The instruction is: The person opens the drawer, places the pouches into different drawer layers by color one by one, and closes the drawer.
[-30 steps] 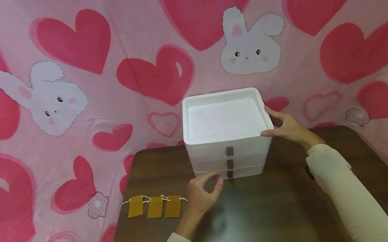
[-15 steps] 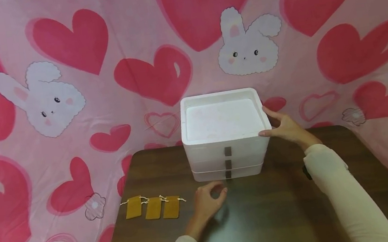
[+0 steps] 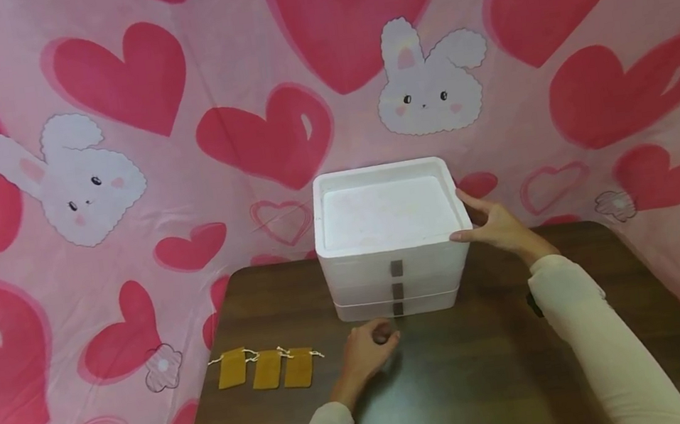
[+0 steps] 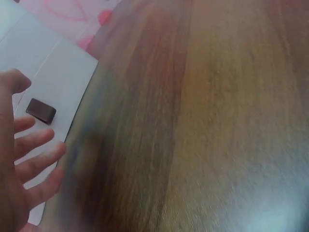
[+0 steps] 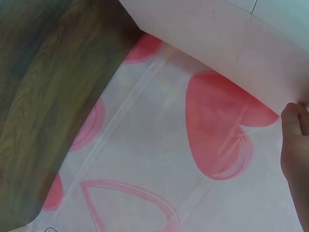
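White drawer unit (image 3: 387, 213) sits at the desk's (image 3: 484, 379) back edge, about mid-width. My right hand (image 3: 499, 225) grips its right front corner, thumb in front, fingers along the side. My left hand (image 3: 368, 351), fingers parted, loosely curved, holding nothing, is near the bottom brown handle (image 3: 398, 309). Three mustard pouches (image 3: 267, 370) lie near the desk's left edge.
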`<control>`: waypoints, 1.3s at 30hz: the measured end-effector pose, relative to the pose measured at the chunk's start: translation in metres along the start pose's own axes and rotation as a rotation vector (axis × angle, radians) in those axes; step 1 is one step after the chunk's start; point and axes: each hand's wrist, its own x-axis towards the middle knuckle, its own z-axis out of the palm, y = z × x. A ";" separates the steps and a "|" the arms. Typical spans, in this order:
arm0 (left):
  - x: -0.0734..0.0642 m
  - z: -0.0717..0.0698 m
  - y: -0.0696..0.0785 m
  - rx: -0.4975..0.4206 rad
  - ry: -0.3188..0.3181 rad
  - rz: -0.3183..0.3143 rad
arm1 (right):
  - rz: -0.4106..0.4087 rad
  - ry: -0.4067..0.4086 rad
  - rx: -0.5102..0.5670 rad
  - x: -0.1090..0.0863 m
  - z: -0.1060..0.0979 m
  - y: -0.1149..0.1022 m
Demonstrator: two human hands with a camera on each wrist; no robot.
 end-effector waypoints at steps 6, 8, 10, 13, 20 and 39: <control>0.008 0.008 -0.002 -0.205 -0.057 -0.090 | 0.007 0.013 0.025 -0.001 0.003 0.003; 0.010 0.010 -0.001 -0.260 -0.059 -0.129 | 0.021 0.015 0.025 -0.001 0.003 0.003; 0.013 0.010 0.000 -0.304 -0.067 -0.169 | 0.035 0.018 0.015 -0.001 0.002 0.003; 0.016 0.011 0.003 -0.402 -0.118 -0.227 | 0.042 0.022 0.009 -0.001 0.002 0.002; 0.022 0.017 0.006 -0.599 -0.181 -0.416 | 0.048 0.017 0.009 0.000 0.003 0.005; 0.041 0.024 0.002 -0.893 -0.408 -0.574 | -0.016 0.035 0.088 0.002 0.001 0.004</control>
